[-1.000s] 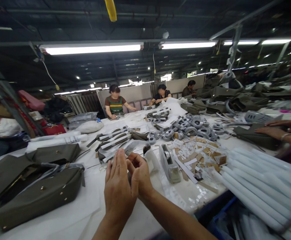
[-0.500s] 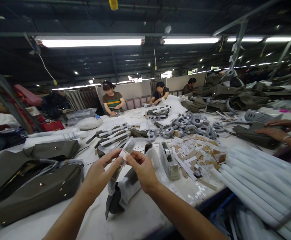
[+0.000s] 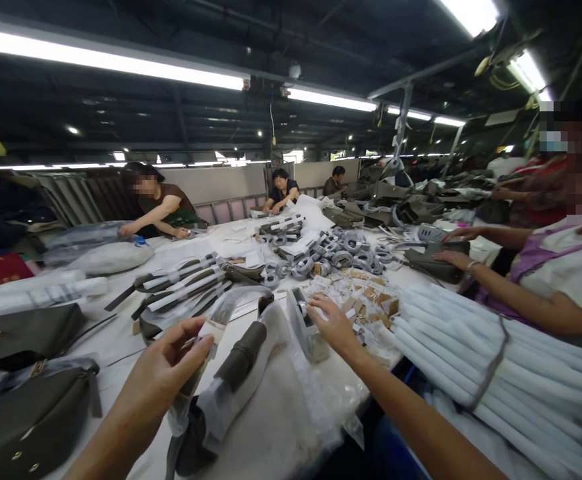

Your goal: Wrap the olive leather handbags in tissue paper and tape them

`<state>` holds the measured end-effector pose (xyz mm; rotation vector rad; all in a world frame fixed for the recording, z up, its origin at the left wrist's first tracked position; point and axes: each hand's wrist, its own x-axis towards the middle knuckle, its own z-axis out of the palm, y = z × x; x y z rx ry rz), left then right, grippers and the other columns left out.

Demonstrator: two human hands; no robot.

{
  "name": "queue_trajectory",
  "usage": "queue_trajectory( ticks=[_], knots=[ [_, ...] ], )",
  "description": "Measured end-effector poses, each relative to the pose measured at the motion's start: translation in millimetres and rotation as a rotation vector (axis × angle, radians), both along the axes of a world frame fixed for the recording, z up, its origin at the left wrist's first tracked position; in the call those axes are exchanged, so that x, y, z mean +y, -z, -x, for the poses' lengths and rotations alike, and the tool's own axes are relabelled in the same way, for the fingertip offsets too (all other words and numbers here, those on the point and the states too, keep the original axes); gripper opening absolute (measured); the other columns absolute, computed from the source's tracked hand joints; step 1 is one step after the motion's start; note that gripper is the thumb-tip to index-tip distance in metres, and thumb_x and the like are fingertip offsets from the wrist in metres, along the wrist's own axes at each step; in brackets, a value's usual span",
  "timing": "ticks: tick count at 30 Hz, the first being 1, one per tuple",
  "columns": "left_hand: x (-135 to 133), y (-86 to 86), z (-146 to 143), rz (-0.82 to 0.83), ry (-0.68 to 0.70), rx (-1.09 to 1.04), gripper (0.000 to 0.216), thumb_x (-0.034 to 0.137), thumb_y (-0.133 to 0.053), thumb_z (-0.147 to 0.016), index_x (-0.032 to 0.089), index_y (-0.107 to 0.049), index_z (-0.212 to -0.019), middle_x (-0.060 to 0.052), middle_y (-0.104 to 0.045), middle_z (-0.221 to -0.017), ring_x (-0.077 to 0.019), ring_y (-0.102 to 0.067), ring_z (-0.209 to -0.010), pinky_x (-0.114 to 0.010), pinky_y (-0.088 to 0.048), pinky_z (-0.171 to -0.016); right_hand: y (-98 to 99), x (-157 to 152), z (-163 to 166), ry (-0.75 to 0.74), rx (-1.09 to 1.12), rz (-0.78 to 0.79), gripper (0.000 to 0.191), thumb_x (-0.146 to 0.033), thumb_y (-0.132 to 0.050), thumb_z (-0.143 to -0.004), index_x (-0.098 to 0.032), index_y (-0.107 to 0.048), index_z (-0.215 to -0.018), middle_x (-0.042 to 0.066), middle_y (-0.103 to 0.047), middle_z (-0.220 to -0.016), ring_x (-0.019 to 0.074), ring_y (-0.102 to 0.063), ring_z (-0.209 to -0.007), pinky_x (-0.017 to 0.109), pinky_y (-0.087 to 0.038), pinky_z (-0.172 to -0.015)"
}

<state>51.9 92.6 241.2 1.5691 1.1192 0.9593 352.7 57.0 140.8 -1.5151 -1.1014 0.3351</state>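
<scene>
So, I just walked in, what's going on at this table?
A person's left hand holds a dark strap partly covered in white wrap, while their right hand is at the tape dispenser on the table. On the right, a co-worker is handling a dark bag. More wrapped straps lie beyond the left hand.

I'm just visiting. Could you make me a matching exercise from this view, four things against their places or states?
Things:
1. left hand
2. right hand
3. white tubes
4. studded olive bag

Places or states:
A. bundled with a dark band
B. at the picture's lower left
C. at the tape dispenser
D. holding a partly wrapped olive strap

Pairs: 1-D, 2-C, 3-A, 4-B
</scene>
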Motion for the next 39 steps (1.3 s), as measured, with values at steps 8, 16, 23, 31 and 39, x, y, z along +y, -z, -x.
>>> queue_trajectory(
  ticks=[8, 16, 23, 31, 39],
  knots=[
    [2.6, 1.3, -0.7, -0.001, 0.000, -0.096, 0.059, 0.058, -0.078, -0.066, 0.021, -0.066, -0.111, -0.003, -0.073, -0.089, -0.0220, -0.069, -0.083, -0.024, -0.056, -0.068, 52.8, 1.2, -32.9, 0.064, 0.219, 0.271, 0.044, -0.061, -0.064, -0.072, -0.019, -0.077, -0.074, 0.013, -0.066, -0.128, 0.0339, -0.053, -0.125, 0.045, -0.033, -0.108],
    [5.8, 4.4, 1.5, 0.009, -0.031, -0.099, 0.065, 0.059, -0.076, -0.067, 0.019, -0.064, -0.117, -0.006, -0.074, -0.094, -0.0216, -0.069, -0.078, -0.025, -0.055, -0.062, 55.1, 4.3, -29.8, 0.047, 0.383, 0.297, 0.043, -0.061, -0.068, -0.067, -0.019, -0.074, -0.065, 0.011, -0.075, -0.084, 0.0295, -0.066, -0.092, 0.040, -0.047, -0.088],
    [6.5, 6.9, 2.7, 0.028, 0.020, -0.104, 0.064, 0.058, -0.076, -0.069, 0.019, -0.063, -0.117, -0.005, -0.072, -0.092, -0.0196, -0.068, -0.078, -0.024, -0.053, -0.062, 43.3, 5.2, -21.8, 0.051, 0.397, 0.182, 0.043, -0.059, -0.078, -0.056, -0.018, -0.076, -0.067, 0.016, -0.066, -0.127, 0.0350, -0.056, -0.123, 0.045, -0.038, -0.106],
    [9.5, 12.1, 2.8, 0.072, 0.040, -0.122, 0.060, 0.053, -0.076, -0.071, 0.023, -0.062, -0.121, -0.001, -0.071, -0.088, -0.0137, -0.062, -0.065, -0.018, -0.048, -0.052, 30.0, -41.5, -4.2, 0.013, 0.369, 0.134, 0.044, -0.058, -0.073, -0.073, -0.020, -0.079, -0.094, 0.010, -0.074, -0.111, 0.0306, -0.064, -0.112, 0.043, -0.047, -0.097],
    [7.3, 11.7, 0.2, 0.077, -0.006, -0.151, 0.059, 0.052, -0.077, -0.070, 0.023, -0.063, -0.119, -0.001, -0.072, -0.091, -0.0131, -0.062, -0.067, -0.017, -0.049, -0.053, 87.7, -49.1, 8.8, 0.090, 0.789, 0.178, 0.041, -0.050, -0.087, -0.055, -0.015, -0.074, -0.073, 0.009, -0.075, -0.079, 0.0141, -0.063, -0.059, 0.027, -0.054, -0.056]
  ],
)
